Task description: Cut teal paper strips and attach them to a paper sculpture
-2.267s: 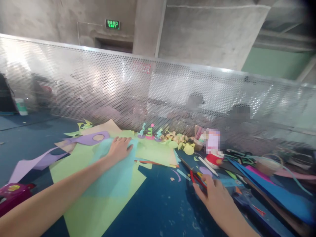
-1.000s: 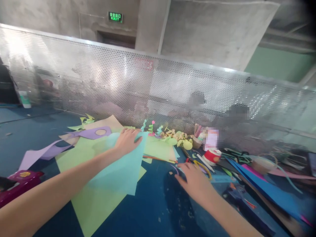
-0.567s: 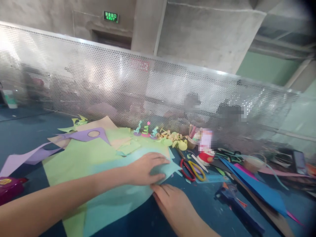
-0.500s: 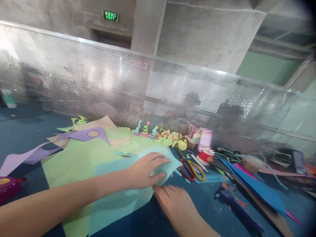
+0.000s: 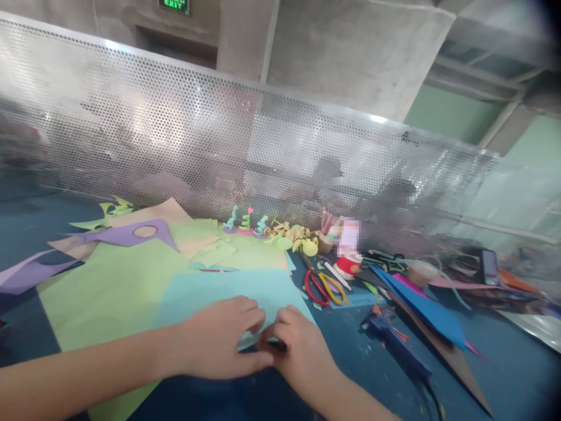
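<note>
A light blue paper sheet (image 5: 193, 295) lies over a large light green sheet (image 5: 105, 286) on the dark blue table. My left hand (image 5: 223, 336) rests at the blue sheet's near edge, its fingers curled and its thumb reaching right. Close against it, my right hand (image 5: 295, 345) has its fingers bent inward. Between the two hands a bit of light blue paper shows, its edge at the fingertips. Which fingers pinch it is partly hidden and blurred.
Red-handled scissors (image 5: 316, 287) and yellow-handled ones (image 5: 333, 289) lie right of the sheet. Beyond are small paper spirals (image 5: 246, 223), a red and white tape roll (image 5: 348, 266), a blue glue gun (image 5: 397, 345), blue paper (image 5: 425, 307) and a perforated metal screen (image 5: 175, 134).
My left hand has drawn back toward me from its spread pose on the blue sheet, and its fingers have curled. The sheet now lies flatter. The view has shifted right and down.
</note>
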The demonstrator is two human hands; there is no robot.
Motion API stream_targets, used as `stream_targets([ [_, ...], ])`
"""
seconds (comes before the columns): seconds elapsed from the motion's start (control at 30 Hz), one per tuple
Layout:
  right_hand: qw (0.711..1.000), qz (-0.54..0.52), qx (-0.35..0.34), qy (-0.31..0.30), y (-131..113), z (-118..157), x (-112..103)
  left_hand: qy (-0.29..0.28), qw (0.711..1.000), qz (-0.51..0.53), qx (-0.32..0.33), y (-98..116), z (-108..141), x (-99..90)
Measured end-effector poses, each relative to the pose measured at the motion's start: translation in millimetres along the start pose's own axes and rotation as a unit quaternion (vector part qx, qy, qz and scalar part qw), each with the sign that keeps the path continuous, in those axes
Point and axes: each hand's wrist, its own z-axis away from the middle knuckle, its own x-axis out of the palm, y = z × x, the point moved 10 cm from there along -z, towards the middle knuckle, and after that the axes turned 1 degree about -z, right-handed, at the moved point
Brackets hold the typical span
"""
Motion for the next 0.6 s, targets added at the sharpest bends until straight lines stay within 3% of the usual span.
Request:
stream_targets([
  [0.13,0.995,-0.088,-0.014,-0.045,6.4,-3.9,0.7,-0.043,0.997,-0.034,0.050,4.7,0.3,10.2],
  [0.33,0.984,-0.130,-0.040,-0.113,22.4,-6.5,-5.2,-0.027,0.996,-0.059,0.068,-2.5,3.4,2.2],
  [0.6,0.966,-0.175,0.019,-0.188,44.7,-0.5,-5.3,-0.114,0.991,0.067,0.032,-15.0,7.6,9.3],
])
